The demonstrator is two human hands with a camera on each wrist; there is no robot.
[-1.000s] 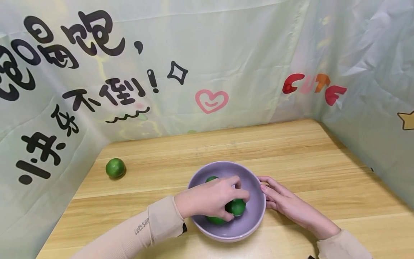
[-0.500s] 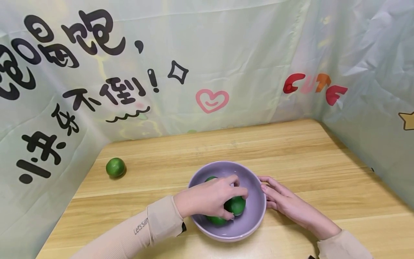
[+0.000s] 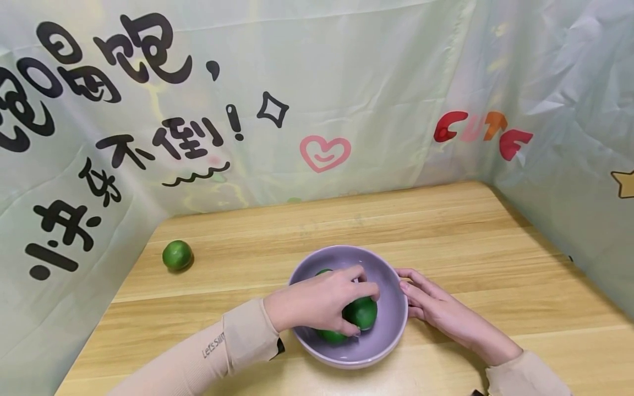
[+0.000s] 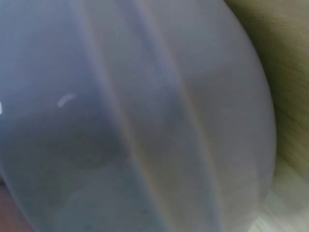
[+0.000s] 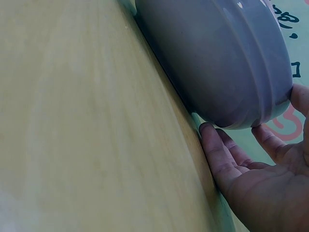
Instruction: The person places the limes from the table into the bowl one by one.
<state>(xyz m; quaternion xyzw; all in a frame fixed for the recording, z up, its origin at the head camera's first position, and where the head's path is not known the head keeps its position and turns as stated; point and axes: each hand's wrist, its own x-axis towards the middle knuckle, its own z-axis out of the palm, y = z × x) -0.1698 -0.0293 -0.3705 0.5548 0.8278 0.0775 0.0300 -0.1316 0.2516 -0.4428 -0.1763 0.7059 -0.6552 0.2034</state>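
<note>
A purple bowl (image 3: 386,335) stands on the table with several green limes in it. Reaching over its left rim, my left hand (image 3: 322,302) curls thumb and fingers round one lime (image 3: 363,314) inside. A second lime (image 3: 332,336) lies below that hand, and a third lime (image 3: 324,272) is mostly hidden behind it. My right hand (image 3: 431,302) touches the bowl's right side with fairly straight fingers, thumb at the rim. In the right wrist view its fingertips meet the bowl's outer wall (image 5: 207,58). The bowl's outside (image 4: 169,96) fills the left wrist view; the left hand's grip is hidden there.
One more lime (image 3: 177,255) sits alone at the table's left side. The wooden table (image 3: 421,225) is bordered behind and at both sides by a printed pale cloth (image 3: 386,82).
The left hand and the lime in its fingers have shifted very slightly left within the bowl. The right hand, the bowl and the lone lime stay where they were.
</note>
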